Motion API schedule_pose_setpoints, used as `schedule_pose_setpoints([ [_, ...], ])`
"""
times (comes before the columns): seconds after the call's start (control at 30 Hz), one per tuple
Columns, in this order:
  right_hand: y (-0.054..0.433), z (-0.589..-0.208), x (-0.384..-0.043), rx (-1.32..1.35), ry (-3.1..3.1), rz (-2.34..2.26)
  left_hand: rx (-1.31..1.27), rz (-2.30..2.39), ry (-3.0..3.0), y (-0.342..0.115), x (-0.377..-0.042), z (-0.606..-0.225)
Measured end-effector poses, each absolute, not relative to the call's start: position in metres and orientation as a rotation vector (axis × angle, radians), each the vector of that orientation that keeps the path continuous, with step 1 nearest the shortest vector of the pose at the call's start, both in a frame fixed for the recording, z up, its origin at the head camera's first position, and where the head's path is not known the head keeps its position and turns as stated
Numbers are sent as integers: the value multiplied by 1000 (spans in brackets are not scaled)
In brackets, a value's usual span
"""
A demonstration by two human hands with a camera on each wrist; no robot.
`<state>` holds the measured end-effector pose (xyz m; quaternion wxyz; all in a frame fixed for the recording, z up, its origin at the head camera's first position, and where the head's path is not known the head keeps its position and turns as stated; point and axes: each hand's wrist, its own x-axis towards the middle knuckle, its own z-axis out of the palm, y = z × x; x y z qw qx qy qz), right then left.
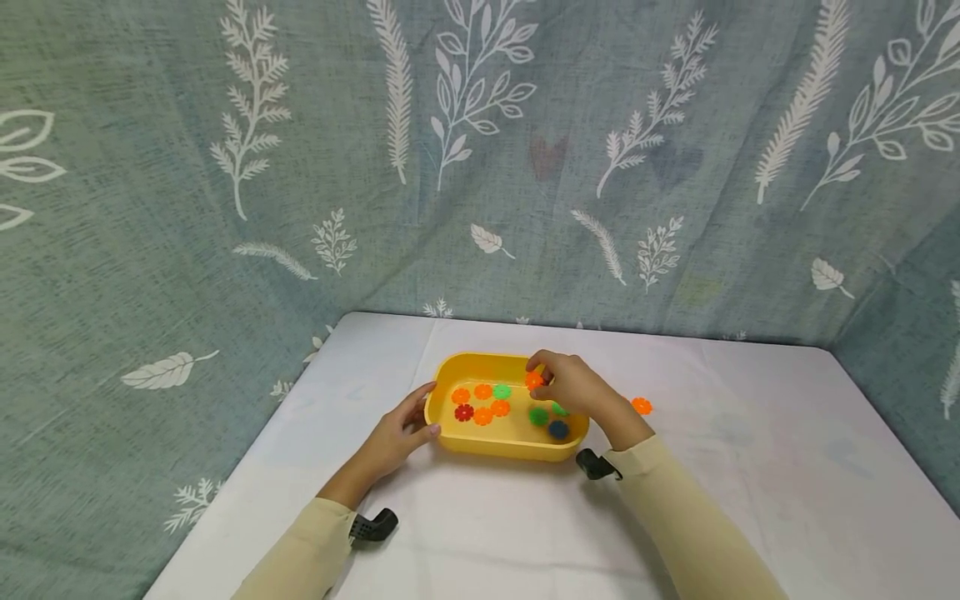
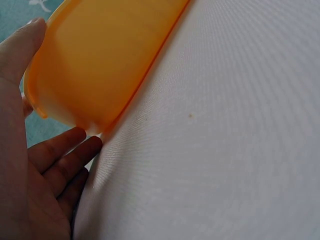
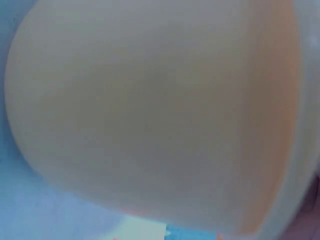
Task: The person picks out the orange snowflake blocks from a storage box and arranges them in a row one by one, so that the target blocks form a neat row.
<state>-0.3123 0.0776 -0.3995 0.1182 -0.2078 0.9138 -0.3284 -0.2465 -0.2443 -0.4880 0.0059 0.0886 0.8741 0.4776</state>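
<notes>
A yellow plastic tray [image 1: 510, 448] sits on the white table. My left hand [image 1: 393, 435] holds its left end, with thumb and fingers around the corner. The left wrist view shows the fingers [image 2: 65, 150] against the tray's outer wall [image 2: 105, 60]. Over the tray's right part, my right hand [image 1: 576, 385] pinches an orange notched plastic disc [image 1: 533, 381]. On the tray floor lie several orange discs [image 1: 483, 416], a red disc [image 1: 463, 412], green discs [image 1: 538, 416] and a dark blue disc [image 1: 558, 429]. The right wrist view is blurred, mostly filled by the tray's wall [image 3: 150, 115].
One orange disc [image 1: 641, 406] lies on the white tablecloth [image 1: 750, 467] to the right of the tray, beyond my right wrist. A grey-green curtain [image 1: 525, 250] with white leaf prints hangs behind the table. Both wrists carry small black devices [image 1: 375, 525].
</notes>
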Motion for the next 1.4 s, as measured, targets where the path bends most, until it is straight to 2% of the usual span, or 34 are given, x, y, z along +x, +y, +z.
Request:
schedule_pose_setpoints([
  [0.7,129,-407,-318,-598,2721,-1006,250,1453,2756,-248,-245,-488],
  [0.93,159,-416,-315,-469,2690,-1173,255,1467,2748,-245,-247,-488],
  [1.4,201,-426,-313,-358,2753,-1139,279,1472,2752,-243,-248,-489],
])
